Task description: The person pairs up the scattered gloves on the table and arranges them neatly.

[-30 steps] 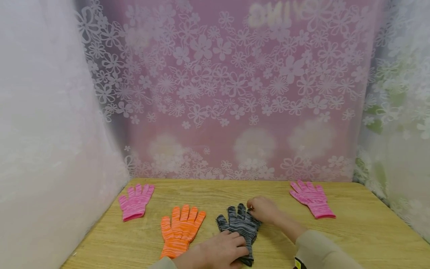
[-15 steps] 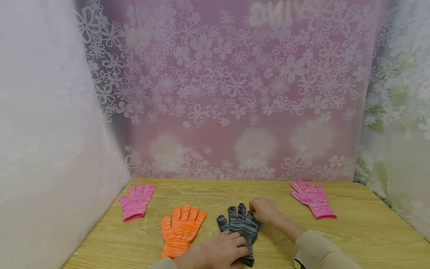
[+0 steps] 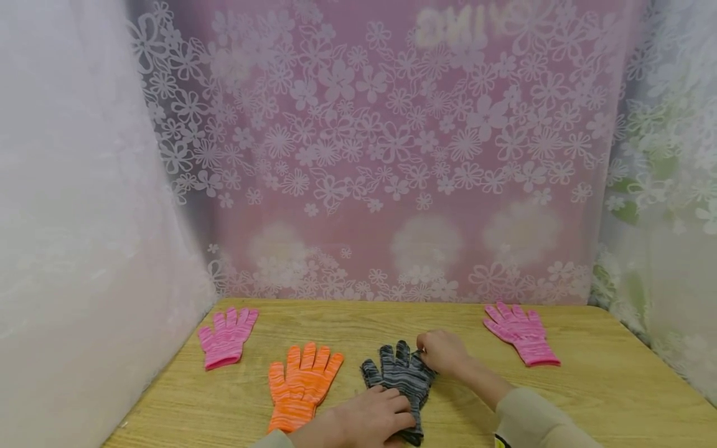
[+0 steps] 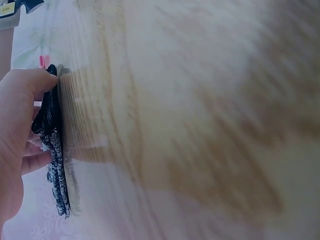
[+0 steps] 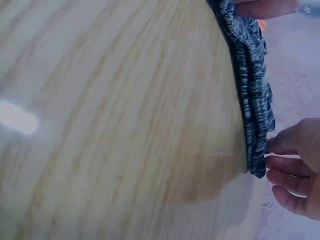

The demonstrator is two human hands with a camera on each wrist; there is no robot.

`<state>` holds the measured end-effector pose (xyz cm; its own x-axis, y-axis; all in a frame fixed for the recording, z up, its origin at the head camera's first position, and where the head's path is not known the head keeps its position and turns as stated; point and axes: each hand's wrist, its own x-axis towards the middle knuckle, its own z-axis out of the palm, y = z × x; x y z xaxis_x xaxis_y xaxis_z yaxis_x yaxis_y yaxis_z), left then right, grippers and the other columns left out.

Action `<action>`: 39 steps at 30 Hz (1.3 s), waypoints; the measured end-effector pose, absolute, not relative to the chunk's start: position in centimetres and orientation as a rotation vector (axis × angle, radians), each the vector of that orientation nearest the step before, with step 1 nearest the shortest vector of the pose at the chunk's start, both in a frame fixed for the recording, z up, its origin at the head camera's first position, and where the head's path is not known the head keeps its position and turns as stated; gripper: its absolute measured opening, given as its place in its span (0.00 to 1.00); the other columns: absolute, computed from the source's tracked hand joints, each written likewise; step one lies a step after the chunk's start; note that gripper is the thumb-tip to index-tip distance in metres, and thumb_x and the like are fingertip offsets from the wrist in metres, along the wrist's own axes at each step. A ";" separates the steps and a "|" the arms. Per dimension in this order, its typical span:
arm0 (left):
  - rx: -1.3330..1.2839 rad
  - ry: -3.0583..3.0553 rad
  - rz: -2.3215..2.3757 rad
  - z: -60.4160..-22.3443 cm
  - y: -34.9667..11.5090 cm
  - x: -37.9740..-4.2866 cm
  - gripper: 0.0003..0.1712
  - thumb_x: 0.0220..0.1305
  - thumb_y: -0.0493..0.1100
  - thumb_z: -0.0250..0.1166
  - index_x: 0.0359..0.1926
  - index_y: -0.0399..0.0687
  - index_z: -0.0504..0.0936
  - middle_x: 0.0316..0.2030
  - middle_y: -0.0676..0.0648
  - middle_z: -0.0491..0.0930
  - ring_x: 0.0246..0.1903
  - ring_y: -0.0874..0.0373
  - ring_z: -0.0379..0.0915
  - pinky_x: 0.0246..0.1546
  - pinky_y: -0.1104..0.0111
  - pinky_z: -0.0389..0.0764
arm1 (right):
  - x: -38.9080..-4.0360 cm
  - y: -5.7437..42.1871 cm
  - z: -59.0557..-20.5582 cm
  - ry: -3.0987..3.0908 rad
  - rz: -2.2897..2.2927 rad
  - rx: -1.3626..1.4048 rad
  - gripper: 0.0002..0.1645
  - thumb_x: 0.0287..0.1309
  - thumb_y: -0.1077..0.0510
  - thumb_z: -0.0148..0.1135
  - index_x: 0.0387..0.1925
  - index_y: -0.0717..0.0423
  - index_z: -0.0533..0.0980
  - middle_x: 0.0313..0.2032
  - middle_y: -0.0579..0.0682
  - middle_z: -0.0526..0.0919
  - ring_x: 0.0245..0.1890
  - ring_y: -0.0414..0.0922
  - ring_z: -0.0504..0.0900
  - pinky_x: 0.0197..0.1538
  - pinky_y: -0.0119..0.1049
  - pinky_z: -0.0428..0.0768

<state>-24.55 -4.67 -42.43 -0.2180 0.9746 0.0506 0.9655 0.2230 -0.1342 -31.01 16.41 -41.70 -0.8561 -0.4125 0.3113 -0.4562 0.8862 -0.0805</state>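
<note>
While it's pinched, the knit glove [image 3: 407, 377] splays.

Gloves [image 3: 404, 376] on table [image 3: 610, 386], curtain [image 3: 403, 155] behind, sheets [image 3: 101, 218] either side

Head view: the grey glove [image 3: 407, 377] near 5 o'clock is matt, coarse knitted cloth. The table [image 3: 361, 326] at 6 o'clock shows smooth, glossy wood grain; the 12 o'clock backdrop [image 3: 386, 149] resembles plastic film.

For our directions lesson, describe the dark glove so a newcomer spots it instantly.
Find the wooden table before the flowered backdrop. Right of the orange glove lies the dark glove, the left hand over its cuff end, the right hand at one finger. It alone is streaked black and grey, not orange or pink.
</note>
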 end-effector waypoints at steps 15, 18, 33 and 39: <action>-1.878 -2.337 0.103 -42.4 -4.8 -24.7 0.16 0.68 0.56 0.50 0.51 0.59 0.74 0.47 0.59 0.71 0.43 0.69 0.64 0.38 0.81 0.63 | -31.3 16.0 -41.3 -2.667 0.096 0.828 0.24 0.42 0.71 0.59 0.09 0.47 0.59 0.15 0.40 0.54 0.17 0.37 0.50 0.21 0.31 0.50; -1.883 -2.338 0.107 -42.4 -4.8 -24.7 0.16 0.69 0.56 0.49 0.51 0.59 0.74 0.47 0.59 0.71 0.43 0.70 0.64 0.38 0.81 0.63 | -31.4 16.0 -41.2 -2.687 0.096 0.859 0.28 0.40 0.72 0.57 0.10 0.45 0.51 0.16 0.40 0.46 0.19 0.38 0.44 0.22 0.32 0.46; -1.894 -2.317 0.132 -42.6 -4.8 -24.7 0.19 0.68 0.57 0.49 0.53 0.57 0.75 0.48 0.57 0.71 0.45 0.68 0.65 0.40 0.82 0.64 | -32.3 14.0 -41.6 -2.645 0.042 0.939 0.09 0.50 0.61 0.66 0.37 0.53 0.81 0.36 0.49 0.81 0.37 0.48 0.76 0.38 0.43 0.75; -1.898 -2.309 0.108 -42.6 -4.8 -24.8 0.19 0.67 0.57 0.51 0.52 0.56 0.75 0.48 0.57 0.72 0.44 0.68 0.65 0.39 0.83 0.63 | -32.9 13.7 -42.0 -2.677 0.078 0.878 0.07 0.50 0.64 0.65 0.34 0.54 0.81 0.30 0.49 0.80 0.33 0.49 0.76 0.35 0.44 0.75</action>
<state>-24.81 -4.83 -42.63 -0.1878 0.9797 0.0700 0.9688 0.1965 -0.1508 -32.85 13.71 -42.01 -0.7591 -0.5677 0.3186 -0.5852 0.8095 0.0479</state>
